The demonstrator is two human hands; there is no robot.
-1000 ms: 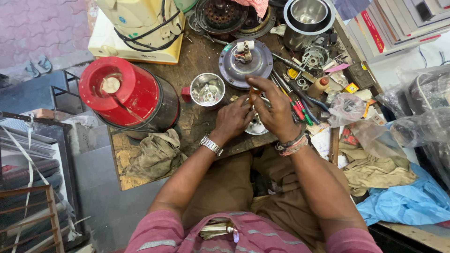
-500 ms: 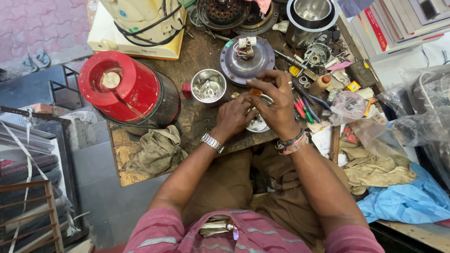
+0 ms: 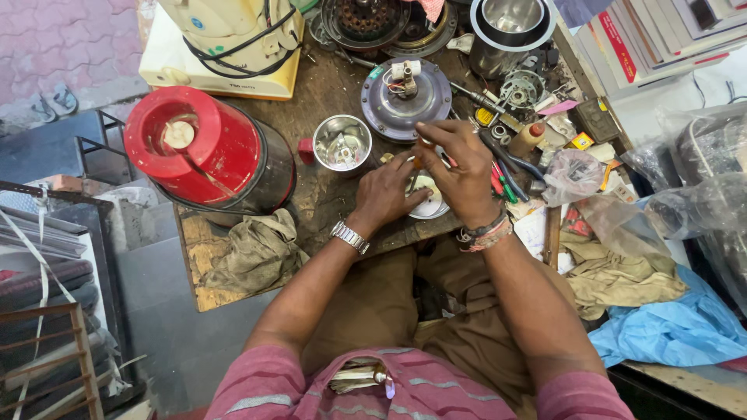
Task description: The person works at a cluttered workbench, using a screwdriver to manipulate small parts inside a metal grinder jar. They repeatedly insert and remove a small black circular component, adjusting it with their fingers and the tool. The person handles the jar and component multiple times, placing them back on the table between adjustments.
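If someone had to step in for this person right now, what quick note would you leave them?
Left hand: rests on the small white round part at the bench's front edge, steadying it.
Right hand: above the same part, fingers pinching a small orange-tipped piece; what it is I cannot tell.
Nearby: grey round motor plate just behind the hands, small steel cup to the left, red jar further left, screwdrivers to the right.
Done: the white part lies loose on the bench.
Left: work on it is in progress; its stage is unclear.

Both forearms extended forward; left hand (image 3: 387, 190) and right hand (image 3: 461, 175) together, fingers curled.
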